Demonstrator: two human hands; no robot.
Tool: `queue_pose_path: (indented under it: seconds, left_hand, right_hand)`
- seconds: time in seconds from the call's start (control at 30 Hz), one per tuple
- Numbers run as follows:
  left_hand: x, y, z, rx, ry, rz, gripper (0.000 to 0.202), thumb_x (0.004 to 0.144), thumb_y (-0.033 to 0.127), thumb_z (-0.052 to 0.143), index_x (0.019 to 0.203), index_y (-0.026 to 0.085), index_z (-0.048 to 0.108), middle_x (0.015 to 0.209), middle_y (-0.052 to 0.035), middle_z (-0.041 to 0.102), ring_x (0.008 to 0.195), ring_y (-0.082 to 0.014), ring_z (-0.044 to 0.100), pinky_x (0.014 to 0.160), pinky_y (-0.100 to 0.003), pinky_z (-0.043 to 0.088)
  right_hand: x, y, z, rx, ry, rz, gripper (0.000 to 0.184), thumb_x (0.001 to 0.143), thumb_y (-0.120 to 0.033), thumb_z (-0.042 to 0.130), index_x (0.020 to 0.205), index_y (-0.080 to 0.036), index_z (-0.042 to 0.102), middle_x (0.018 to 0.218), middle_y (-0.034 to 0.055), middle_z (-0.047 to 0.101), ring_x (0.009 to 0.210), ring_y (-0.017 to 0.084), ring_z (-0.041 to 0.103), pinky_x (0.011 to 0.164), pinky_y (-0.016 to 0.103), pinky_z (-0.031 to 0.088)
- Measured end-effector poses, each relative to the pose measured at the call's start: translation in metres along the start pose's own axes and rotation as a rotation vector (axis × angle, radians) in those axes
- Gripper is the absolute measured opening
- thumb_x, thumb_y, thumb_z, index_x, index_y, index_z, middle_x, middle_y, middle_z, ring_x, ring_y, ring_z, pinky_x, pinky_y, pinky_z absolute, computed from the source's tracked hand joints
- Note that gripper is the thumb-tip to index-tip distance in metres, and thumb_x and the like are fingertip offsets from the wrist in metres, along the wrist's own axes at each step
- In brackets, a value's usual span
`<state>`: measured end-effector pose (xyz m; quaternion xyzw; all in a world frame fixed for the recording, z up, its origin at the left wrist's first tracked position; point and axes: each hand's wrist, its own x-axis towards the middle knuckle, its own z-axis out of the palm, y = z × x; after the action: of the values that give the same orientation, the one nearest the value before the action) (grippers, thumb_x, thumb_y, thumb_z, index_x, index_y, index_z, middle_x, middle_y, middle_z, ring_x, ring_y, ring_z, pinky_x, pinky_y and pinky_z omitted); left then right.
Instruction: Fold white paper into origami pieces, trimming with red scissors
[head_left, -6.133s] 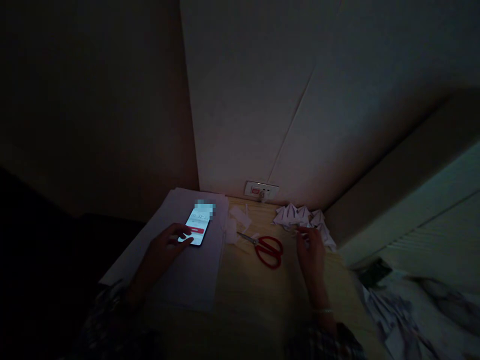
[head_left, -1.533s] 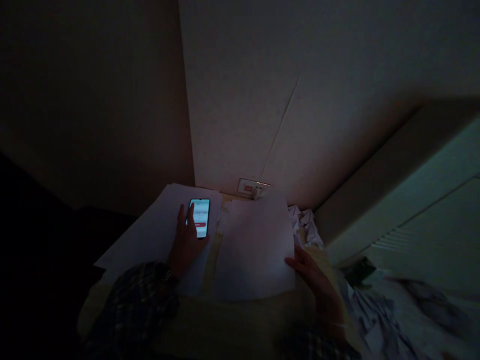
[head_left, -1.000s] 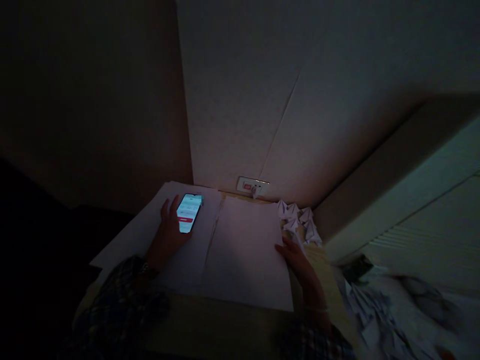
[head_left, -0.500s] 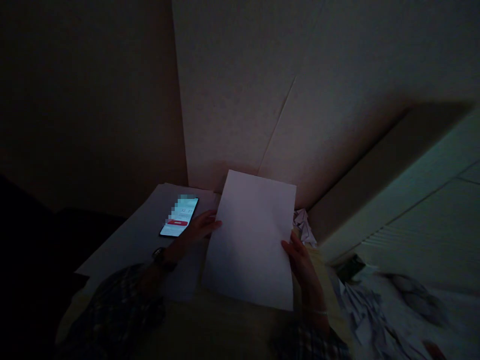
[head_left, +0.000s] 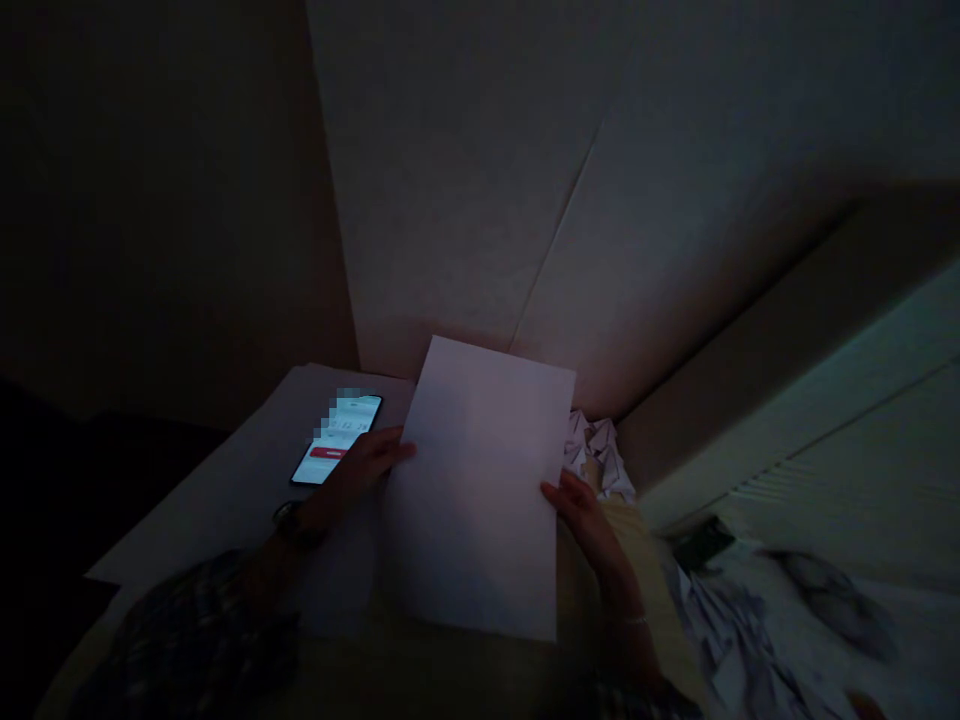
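A sheet of white paper (head_left: 480,490) is held up between my two hands, tilted over the table. My left hand (head_left: 371,462) pinches its left edge, thumb on the front and fingers behind. On the opposite edge my right hand (head_left: 589,515) grips the paper the same way. Just beyond my left wrist a lit phone (head_left: 330,440) lies on more white paper sheets (head_left: 225,480), its screen showing a red bar. My left hand and wrist cover part of those sheets. The room is dim.
Folded paper pieces (head_left: 604,455) lie at the table's back right, by the wall (head_left: 450,200). More folded paper (head_left: 735,640) is heaped lower down to the right of the pale wooden table (head_left: 645,560). A dark object (head_left: 701,542) sits near that heap.
My view has shifted, so hands, paper and phone appear further left. Both hands keep hold of the sheet, and more of the folded pieces behind it show now.
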<state>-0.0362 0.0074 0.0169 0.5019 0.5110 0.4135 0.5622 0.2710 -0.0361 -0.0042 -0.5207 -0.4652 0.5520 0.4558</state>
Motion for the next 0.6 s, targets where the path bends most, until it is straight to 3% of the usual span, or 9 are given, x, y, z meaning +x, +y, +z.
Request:
queue_pose_path:
  seconds: [0.1, 0.23, 0.33, 0.47, 0.6]
  left_hand:
    - [-0.003, 0.0014, 0.0017, -0.069, -0.013, -0.064, 0.021, 0.061, 0.036, 0.075, 0.072, 0.019, 0.069, 0.061, 0.0012, 0.069, 0.06, -0.0191, 0.064, 0.054, -0.026, 0.047]
    - [-0.0072, 0.0, 0.0044, -0.187, -0.025, -0.161, 0.027, 0.067, 0.037, 0.074, 0.087, 0.019, 0.071, 0.072, -0.0007, 0.074, 0.065, -0.0213, 0.068, 0.06, -0.03, 0.051]
    - [-0.0077, -0.0026, 0.0052, -0.253, 0.011, -0.199, 0.028, 0.068, 0.037, 0.074, 0.089, 0.02, 0.07, 0.075, -0.0008, 0.074, 0.069, -0.0224, 0.068, 0.064, -0.032, 0.052]
    - [-0.0065, -0.003, 0.0052, -0.201, 0.071, -0.179, 0.02, 0.064, 0.035, 0.074, 0.076, 0.021, 0.067, 0.069, 0.0009, 0.069, 0.071, -0.0232, 0.067, 0.066, -0.032, 0.051]
    - [-0.0043, -0.0033, 0.0015, -0.102, -0.029, -0.098, 0.018, 0.064, 0.038, 0.067, 0.073, 0.022, 0.063, 0.063, 0.0026, 0.06, 0.058, -0.0182, 0.056, 0.055, -0.028, 0.043]
  right_hand:
    - [-0.0046, 0.002, -0.0035, 0.033, 0.009, 0.019, 0.029, 0.069, -0.046, 0.077, 0.087, -0.025, 0.072, 0.09, 0.0013, 0.075, 0.08, 0.023, 0.067, 0.078, 0.035, 0.052]
    - [-0.0069, 0.001, -0.0027, 0.121, -0.007, 0.023, 0.027, 0.07, -0.044, 0.076, 0.088, -0.024, 0.072, 0.088, 0.0013, 0.074, 0.076, 0.021, 0.066, 0.074, 0.033, 0.051]
    - [-0.0064, 0.0003, 0.001, 0.15, 0.048, 0.031, 0.026, 0.066, -0.041, 0.078, 0.085, -0.025, 0.071, 0.085, 0.0005, 0.073, 0.076, 0.021, 0.064, 0.075, 0.033, 0.049]
    - [-0.0041, 0.0028, 0.0023, 0.141, 0.155, 0.026, 0.022, 0.062, -0.04, 0.078, 0.075, -0.024, 0.068, 0.074, -0.0007, 0.069, 0.07, 0.021, 0.061, 0.071, 0.033, 0.047]
    - [-0.0032, 0.0022, 0.0002, 0.061, 0.16, -0.026, 0.014, 0.064, -0.036, 0.072, 0.067, -0.023, 0.068, 0.072, 0.0, 0.066, 0.072, 0.02, 0.058, 0.067, 0.03, 0.044]
